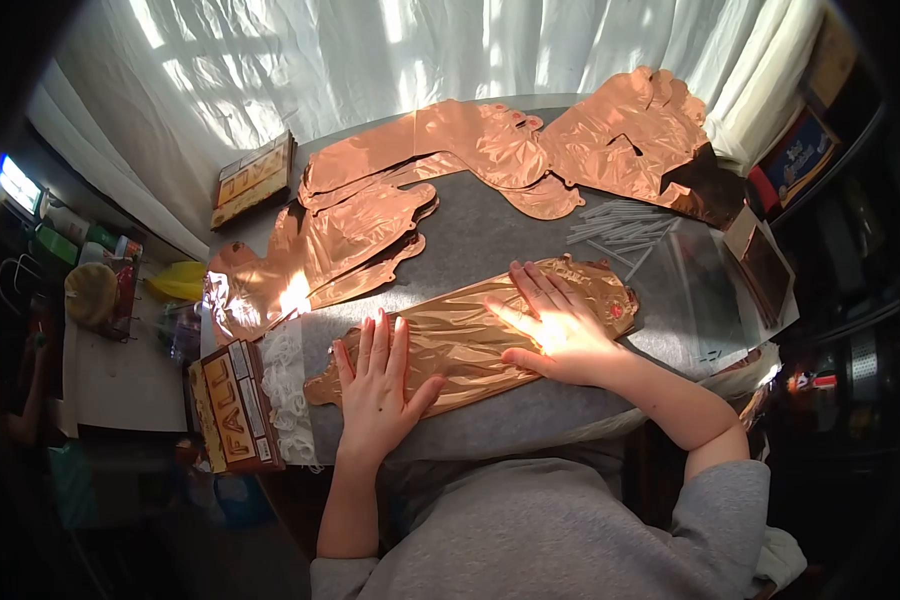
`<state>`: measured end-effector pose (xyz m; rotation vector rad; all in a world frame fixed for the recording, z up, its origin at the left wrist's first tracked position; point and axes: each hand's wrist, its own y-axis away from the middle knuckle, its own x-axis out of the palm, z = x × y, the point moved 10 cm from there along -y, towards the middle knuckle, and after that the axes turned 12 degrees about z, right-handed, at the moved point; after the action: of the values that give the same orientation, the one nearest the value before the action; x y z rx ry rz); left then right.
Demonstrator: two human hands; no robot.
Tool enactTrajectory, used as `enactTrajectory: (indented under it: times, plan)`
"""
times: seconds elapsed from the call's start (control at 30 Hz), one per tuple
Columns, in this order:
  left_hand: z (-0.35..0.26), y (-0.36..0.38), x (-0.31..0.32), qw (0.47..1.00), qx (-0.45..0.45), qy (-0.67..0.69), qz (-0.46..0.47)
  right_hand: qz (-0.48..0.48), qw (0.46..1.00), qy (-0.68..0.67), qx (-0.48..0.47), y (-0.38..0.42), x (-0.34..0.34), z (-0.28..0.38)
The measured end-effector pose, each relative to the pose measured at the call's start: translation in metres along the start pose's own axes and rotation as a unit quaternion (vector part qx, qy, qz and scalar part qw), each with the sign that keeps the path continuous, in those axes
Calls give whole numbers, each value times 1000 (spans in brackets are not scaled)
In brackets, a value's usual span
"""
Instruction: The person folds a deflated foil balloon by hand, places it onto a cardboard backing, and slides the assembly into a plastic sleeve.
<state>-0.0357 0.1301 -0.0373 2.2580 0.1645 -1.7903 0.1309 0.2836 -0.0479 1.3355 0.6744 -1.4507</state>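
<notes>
A flat copper-coloured foil balloon (460, 345), wrinkled and folded into a long strip, lies across the front of the table. My left hand (378, 385) rests flat on its left end, fingers spread. Toward its right end my right hand (555, 330) presses palm down, fingers apart, in bright sunlight. Beyond them, more uninflated foil balloons are spread in overlapping piles: one at the left (340, 245), one at the back (420, 140), and one at the back right (620, 135). Between these and my right hand lies a heap of white straws (620, 228).
Printed packs marked FALL stand at the front left (235, 410) and back left (253, 182). White string bundles (288, 390) lie beside the front one. A clear plastic bag (705, 290) and brown cards (762, 262) sit at the right. White curtains (420, 60) hang behind the grey table (460, 225).
</notes>
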Motion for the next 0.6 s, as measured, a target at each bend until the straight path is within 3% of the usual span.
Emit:
enactTrajectory:
  times: [0.1,0.17,0.2,0.27,0.33,0.4,0.47,0.6]
  plan:
    - [1,4,-6,1000,-1,6,-6,0,1000,-4,-4,0,3,-1]
    - [14,19,-34,993,-9,65,-98,-9,1000,-12,-13,0,3,-1]
    - [28,32,-44,993,-37,13,-114,-11,1000,-12,-11,0,2,-1]
    - [65,66,-73,980,-115,67,-147,-9,1000,-6,-12,0,2,0]
    - [140,120,-67,963,-206,88,-153,-10,1000,2,-14,0,2,1]
    - [185,175,-70,927,-344,-12,-146,-13,1000,9,-13,-1,1,0]
    - [225,214,-50,890,-446,-55,-78,-5,1000,-3,-11,0,3,1]
    - [238,246,-20,884,-466,30,3,-9,1000,-1,-11,0,3,1]
